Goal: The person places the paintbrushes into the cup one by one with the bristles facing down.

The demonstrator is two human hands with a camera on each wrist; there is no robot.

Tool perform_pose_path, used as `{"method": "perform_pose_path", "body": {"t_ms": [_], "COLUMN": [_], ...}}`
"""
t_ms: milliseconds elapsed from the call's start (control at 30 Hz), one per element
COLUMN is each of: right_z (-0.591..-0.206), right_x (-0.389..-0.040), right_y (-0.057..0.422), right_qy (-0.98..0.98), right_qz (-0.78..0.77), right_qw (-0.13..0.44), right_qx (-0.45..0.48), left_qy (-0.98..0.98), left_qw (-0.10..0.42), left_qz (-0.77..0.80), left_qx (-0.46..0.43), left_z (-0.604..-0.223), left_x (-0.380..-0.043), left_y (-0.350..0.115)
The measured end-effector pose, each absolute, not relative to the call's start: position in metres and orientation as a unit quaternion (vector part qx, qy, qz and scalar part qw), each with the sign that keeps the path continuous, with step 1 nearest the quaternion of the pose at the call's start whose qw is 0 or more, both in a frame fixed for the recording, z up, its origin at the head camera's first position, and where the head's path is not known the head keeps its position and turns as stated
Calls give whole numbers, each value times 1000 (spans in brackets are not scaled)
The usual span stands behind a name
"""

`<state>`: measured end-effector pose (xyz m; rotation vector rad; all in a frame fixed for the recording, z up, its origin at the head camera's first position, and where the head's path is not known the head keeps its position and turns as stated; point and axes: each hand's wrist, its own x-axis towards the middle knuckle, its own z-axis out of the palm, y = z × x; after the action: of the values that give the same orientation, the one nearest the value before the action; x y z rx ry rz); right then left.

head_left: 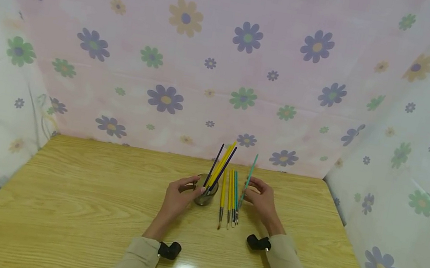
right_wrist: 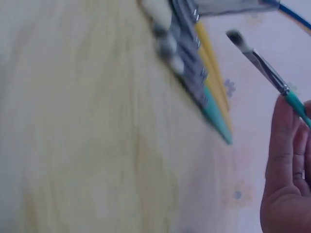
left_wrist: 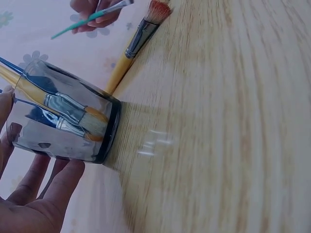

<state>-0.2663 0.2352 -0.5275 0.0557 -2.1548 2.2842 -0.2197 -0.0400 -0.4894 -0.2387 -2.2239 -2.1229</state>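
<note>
My left hand (head_left: 177, 199) grips a see-through glass cup (head_left: 202, 201) standing on the table, its thumb at the rim. Inside lean several paintbrushes (head_left: 220, 165), yellow and dark-handled, bristles down, as the left wrist view shows through the glass wall (left_wrist: 34, 138). To the right, my right hand (head_left: 265, 203) pinches a teal paintbrush (head_left: 252, 168) by its handle. The right wrist view shows its metal ferrule (right_wrist: 268, 72) and dark bristles at the near end. Between cup and right hand, yellow paintbrushes (head_left: 223, 194) and a teal-handled one (head_left: 236, 187) lie side by side, bristles towards me.
The wood-grain table (head_left: 100, 209) meets a flower-patterned cloth (head_left: 212, 48) along its back edge, and similar cloth hangs at both sides. Black wrist cameras (head_left: 170, 250) sit on both forearms. A bright reflection shows at the table's front.
</note>
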Motion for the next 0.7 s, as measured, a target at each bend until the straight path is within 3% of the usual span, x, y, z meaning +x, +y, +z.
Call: {"method": "perform_pose_path", "body": {"t_ms": [267, 700], "right_z": [-516, -499], "right_x": [-261, -256], "right_y": [212, 171], "right_qy": [-613, -527], "right_qz": [785, 834], "right_qw": [89, 162], "right_qx": [20, 28], "left_qy": [-720, -724], "left_qw": [33, 41], "left_qz": [-689, -685], "left_qx": [-78, -72], "left_z": [-489, -498], "left_x": [-219, -223], "left_y": [-39, -38]}}
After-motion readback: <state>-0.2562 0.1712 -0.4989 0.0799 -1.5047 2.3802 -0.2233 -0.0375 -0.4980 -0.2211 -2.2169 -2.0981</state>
